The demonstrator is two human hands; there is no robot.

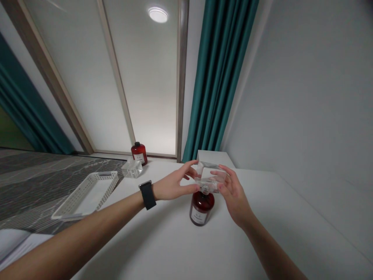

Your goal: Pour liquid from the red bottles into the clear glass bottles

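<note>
Between my two hands is a clear, box-shaped container (210, 177), held over a dark red bottle (201, 210) with a white label. My left hand (182, 181), below a black wristwatch, grips the container's left side with thumb and fingers. On the opposite side, my right hand (234, 196) has its thumb at the near lower edge and its fingers along the far edge. The container hides the bottle's top, so I cannot tell whether the two touch. The bottle stands upright on the white table (175, 241).
A second red bottle (139, 153) stands at the back left, beside another clear box (132, 168). A white perforated basket (84, 196) lies at the left, with an open book (20, 245) nearer me. Behind my hands is a white box (217, 157), close to the green curtain (215, 77).
</note>
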